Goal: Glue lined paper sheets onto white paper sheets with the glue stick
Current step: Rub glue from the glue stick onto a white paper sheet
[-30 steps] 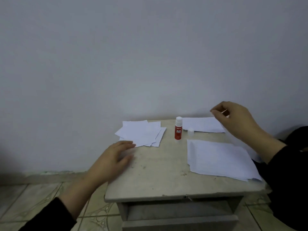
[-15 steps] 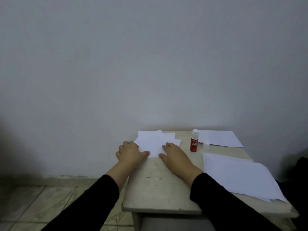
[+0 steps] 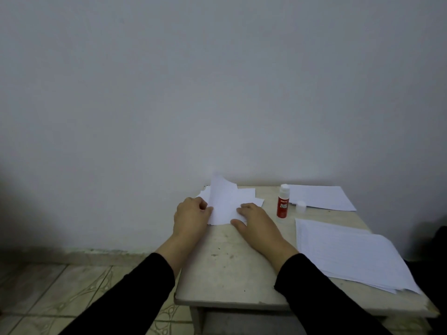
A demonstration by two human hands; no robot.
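Landmark: red glue stick with white top [image 3: 282,201], standing upright on the worn pale table [image 3: 225,267]; its long axis is vertical, white end up, label facing the camera.
Glue sticks counted: one.
Cap: one small white cap [image 3: 301,205] on the table just right of the glue stick, apart from it.
Paper groups counted: three.
Group one: a loose pile of small white paper sheets [image 3: 246,192] left of the glue stick, at the table's far edge by the wall; the number of sheets cannot be told.
Lifted sheet: one white sheet [image 3: 222,201] of that pile is raised, its far corner pointing up toward the wall, its near edge low at the table.
Group two: white sheets [image 3: 319,197] lying flat just right of and behind the glue stick; faint ruling may be present, not certain.
Group three: a stack of faintly lined sheets [image 3: 350,252] in front of and right of the glue stick, overhanging the table's right corner.
Hands counted: two, both in black sleeves.
Left hand [image 3: 191,216]: left of the glue stick, fingers curled, pinching the lifted sheet's left edge.
Right hand [image 3: 256,221]: between the lifted sheet and the glue stick, fingers fairly straight, pressing on the pile's near edge.
Obstruction: the hands cover the pile's front edge.
Surroundings: plain grey wall [image 3: 217,93] behind; patterned tiled floor [image 3: 72,291] left of the table.
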